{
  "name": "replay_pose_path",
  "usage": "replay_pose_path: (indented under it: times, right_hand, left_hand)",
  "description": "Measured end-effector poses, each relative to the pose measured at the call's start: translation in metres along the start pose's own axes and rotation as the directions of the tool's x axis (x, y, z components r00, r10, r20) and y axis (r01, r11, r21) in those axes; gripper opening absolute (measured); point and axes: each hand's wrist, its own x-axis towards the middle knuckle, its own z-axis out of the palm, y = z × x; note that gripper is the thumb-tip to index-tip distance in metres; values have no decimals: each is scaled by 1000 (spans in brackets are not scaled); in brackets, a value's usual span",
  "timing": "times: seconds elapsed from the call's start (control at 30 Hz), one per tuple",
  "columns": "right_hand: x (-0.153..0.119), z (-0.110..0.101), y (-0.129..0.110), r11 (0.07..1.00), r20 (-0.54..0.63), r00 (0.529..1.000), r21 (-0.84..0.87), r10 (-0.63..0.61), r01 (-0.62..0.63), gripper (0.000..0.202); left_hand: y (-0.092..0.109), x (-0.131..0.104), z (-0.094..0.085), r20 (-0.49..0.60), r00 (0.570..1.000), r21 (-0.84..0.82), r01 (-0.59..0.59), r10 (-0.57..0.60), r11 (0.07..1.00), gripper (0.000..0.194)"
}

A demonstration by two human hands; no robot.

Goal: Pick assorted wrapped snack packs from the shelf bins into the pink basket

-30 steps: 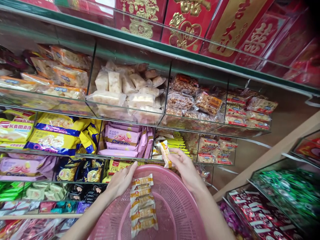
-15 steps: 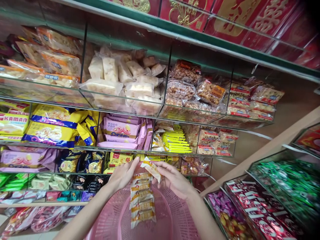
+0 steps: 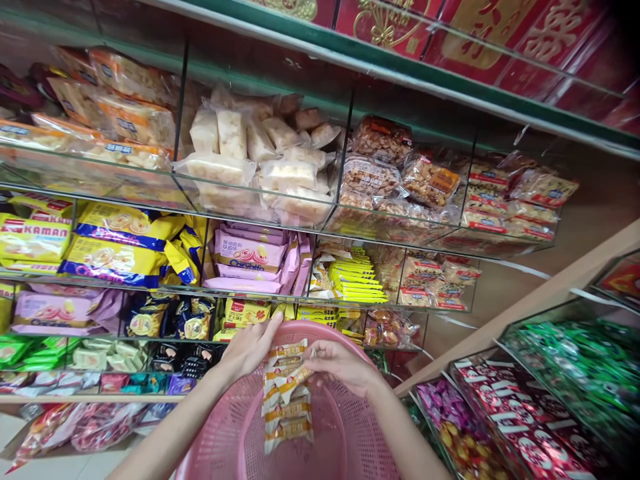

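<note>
A pink plastic basket [image 3: 350, 427] with mesh sides is in front of me. My left hand [image 3: 250, 350] is at its far left rim, fingers around the edge; part of the fingers is hidden. In my right hand [image 3: 340, 367], thumb and fingers pinch one end of a small white-and-yellow wrapped snack bar [image 3: 296, 381], tilted over the basket. Beneath it, a row of matching wrapped bars [image 3: 287, 427] lies lined up on the basket floor. The held bar partly covers the middle of that row.
Glass shelves ahead hold white wrapped sweets [image 3: 233, 137], nut bars [image 3: 383, 177], purple packs [image 3: 250, 250] and yellow packets [image 3: 355, 277], split by dividers. Angled bins at right hold red wrapped sweets [image 3: 525, 413] and green ones [image 3: 570, 360].
My right hand has brought the snack bar down and slightly left, from near the far rim to over the row. My left hand stays at the rim. The view has shifted slightly.
</note>
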Motion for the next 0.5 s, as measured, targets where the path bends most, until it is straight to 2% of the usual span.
replay_pose_path:
  times: [0.27, 0.5]
  right_hand:
    - [5, 11, 7, 994, -31, 995, -33, 100, -101, 48]
    - [22, 12, 27, 990, -101, 991, -102, 84, -94, 59]
  left_hand:
    - [-2, 3, 2, 16, 1000, -12, -21, 21, 1000, 80]
    - [0, 3, -1, 8, 1000, -25, -17, 17, 1000, 79]
